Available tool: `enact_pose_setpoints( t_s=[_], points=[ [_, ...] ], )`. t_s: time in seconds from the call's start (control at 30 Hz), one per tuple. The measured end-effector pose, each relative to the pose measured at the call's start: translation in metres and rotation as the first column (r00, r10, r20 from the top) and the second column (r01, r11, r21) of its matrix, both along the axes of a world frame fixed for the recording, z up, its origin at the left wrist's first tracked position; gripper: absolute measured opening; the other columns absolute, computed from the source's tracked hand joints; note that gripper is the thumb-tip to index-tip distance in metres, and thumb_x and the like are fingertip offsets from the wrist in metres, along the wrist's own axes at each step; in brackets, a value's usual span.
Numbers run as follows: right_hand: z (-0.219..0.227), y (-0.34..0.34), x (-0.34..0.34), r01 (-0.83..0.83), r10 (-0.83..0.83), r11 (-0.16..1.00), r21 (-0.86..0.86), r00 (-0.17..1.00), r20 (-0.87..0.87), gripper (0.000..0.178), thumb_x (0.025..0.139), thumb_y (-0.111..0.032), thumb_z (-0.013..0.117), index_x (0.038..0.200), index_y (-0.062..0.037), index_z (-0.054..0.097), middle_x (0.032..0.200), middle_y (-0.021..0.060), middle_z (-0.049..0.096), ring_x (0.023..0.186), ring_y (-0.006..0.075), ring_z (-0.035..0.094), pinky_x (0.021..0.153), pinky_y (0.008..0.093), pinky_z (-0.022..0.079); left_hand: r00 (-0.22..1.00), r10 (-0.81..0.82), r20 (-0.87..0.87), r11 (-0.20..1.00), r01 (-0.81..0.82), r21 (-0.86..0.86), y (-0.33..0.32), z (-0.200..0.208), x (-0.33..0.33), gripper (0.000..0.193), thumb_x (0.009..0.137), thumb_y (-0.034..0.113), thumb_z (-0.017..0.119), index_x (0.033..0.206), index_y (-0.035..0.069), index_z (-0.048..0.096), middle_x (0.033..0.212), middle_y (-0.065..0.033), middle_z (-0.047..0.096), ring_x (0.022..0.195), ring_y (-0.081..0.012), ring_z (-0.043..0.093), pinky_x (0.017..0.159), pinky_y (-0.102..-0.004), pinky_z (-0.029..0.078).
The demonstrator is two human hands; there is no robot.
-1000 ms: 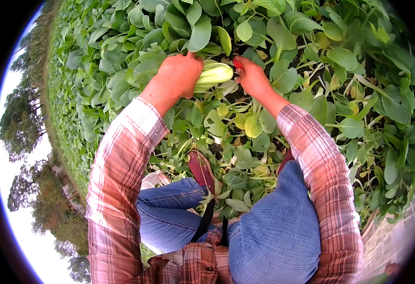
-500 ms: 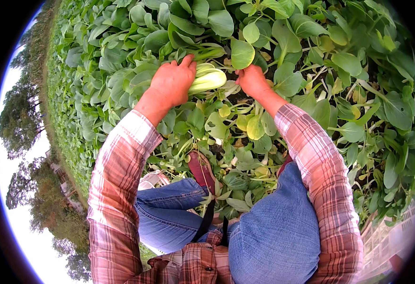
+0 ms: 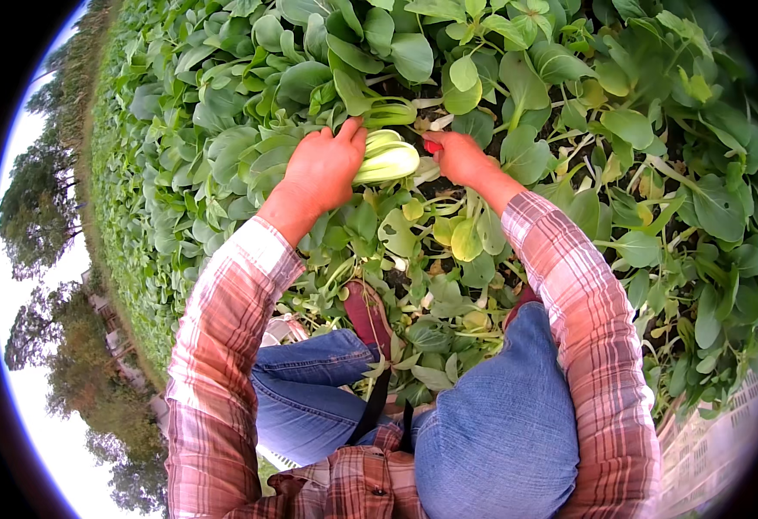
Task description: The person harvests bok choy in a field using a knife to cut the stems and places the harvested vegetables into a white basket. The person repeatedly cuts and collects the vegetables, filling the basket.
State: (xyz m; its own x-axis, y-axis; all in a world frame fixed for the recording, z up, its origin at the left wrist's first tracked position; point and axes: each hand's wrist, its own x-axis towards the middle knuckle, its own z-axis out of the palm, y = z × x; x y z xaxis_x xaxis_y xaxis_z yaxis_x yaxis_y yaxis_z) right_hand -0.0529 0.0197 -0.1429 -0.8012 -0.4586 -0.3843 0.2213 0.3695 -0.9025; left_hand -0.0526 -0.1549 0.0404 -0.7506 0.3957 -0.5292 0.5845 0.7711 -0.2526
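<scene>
My left hand (image 3: 325,167) grips the pale green stalks of a leafy bok choy plant (image 3: 385,158), which lies tilted with its base toward my right. My right hand (image 3: 459,156) is closed around a small red-handled tool (image 3: 432,146) at the plant's base; the blade is hidden by my fingers and leaves. Both hands reach forward into a dense bed of the same green plants. I am crouched, with my knees in blue jeans below my arms.
Rows of leafy green plants (image 3: 223,112) fill the ground ahead and on both sides. Cut leaves (image 3: 448,242) lie on the soil between my feet. My dark red shoe (image 3: 367,317) rests among them. Trees (image 3: 37,216) stand at the far left edge.
Both hands have pushed farther forward into the plants. My left hand keeps its hold on the pale stalks and my right hand has stayed at the plant's base.
</scene>
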Motion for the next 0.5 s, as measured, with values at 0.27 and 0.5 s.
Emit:
enact_pose_setpoints(
  t_s=[0.27, 0.5],
  points=[
    [0.048, 0.026, 0.057, 0.576, -0.279, 0.715, -0.396, 0.754, 0.594, 0.053, 0.081, -0.010, 0.069, 0.128, -0.0095, 0.044, 0.104, 0.0038, 0.053, 0.088, 0.0115, 0.051, 0.070, 0.0250, 0.043, 0.988, 0.122, -0.094, 0.952, -0.090, 0.292, 0.002, 0.051, 0.063, 0.086, 0.051, 0.011, 0.076, 0.129, -0.001, 0.041, 0.145, -0.0087, 0.033, 0.077, -0.0291, 0.055, 0.074, -0.0363, 0.047],
    [0.120, 0.037, 0.062, 0.552, -0.224, 0.500, -0.667, 0.827, 0.516, 0.048, 0.082, -0.009, 0.070, 0.124, -0.0109, 0.048, 0.098, -0.0017, 0.060, 0.073, 0.0046, 0.054, 0.057, 0.0170, 0.040, 0.987, 0.153, -0.057, 0.865, -0.106, 0.490, 0.008, 0.081, 0.125, 0.083, 0.053, 0.015, 0.079, 0.126, -0.001, 0.046, 0.144, -0.0161, 0.033, 0.089, -0.0320, 0.059, 0.076, -0.0359, 0.048]
  ],
)
